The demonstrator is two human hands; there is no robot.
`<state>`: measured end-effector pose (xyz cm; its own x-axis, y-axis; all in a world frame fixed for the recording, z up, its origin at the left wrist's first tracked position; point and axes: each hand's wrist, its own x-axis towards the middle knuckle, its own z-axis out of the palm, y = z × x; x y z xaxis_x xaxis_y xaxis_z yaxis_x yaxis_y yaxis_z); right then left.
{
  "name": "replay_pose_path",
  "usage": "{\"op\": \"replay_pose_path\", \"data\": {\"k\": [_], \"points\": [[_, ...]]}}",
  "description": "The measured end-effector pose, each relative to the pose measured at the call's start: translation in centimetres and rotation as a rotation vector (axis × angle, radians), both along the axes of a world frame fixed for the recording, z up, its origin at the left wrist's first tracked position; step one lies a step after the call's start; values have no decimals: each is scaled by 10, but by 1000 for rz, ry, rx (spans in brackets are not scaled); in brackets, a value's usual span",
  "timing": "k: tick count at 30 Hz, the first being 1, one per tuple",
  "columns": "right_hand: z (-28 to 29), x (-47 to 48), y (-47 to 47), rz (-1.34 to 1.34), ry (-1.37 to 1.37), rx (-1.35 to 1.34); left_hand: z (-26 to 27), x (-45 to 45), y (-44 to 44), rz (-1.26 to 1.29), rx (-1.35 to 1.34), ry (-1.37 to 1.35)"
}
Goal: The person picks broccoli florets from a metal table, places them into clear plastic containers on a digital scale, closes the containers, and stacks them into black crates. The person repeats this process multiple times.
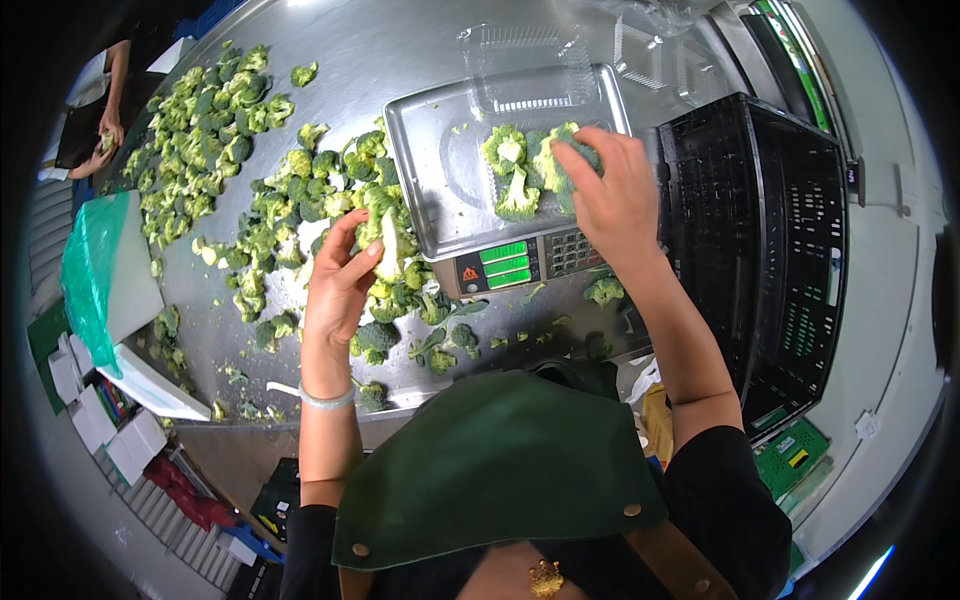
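Between the thumb and fingers of my left hand (337,281) is a broccoli floret (390,244), raised just left of a digital weighing scale (499,262). My right hand (619,191) grips another floret (559,161) above a clear plastic clamshell box (487,176). That box rests on the scale's steel pan (427,135), its hinged lid (529,71) standing back. Several broccoli florets (517,196) lie in the box, partly hidden by my right hand. The scale's displays glow green. Loose florets (300,191) spread over the steel table beside my left hand.
A large broccoli heap (199,139) covers the steel table's (360,67) far left. Black plastic crates (750,247) stand at the right. More clear clamshells (660,60) sit at the back. Green plastic film (94,270) hangs over a white board. Another person's hands (105,142) work at the upper left.
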<state>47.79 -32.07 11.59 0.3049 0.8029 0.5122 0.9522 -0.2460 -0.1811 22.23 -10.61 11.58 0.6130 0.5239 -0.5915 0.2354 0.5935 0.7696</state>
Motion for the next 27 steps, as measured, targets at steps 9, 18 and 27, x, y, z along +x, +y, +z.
{"op": "replay_pose_path", "data": {"k": [9,18,27], "points": [[2,-10,-6,154,468,-166,2,21,-34,-78,145,79],[-1,-21,-5,146,860,60,19,40,-50,-259,152,-63],[15,-26,-61,-68,1770,533,23,92,-90,-493,587,-147]]}}
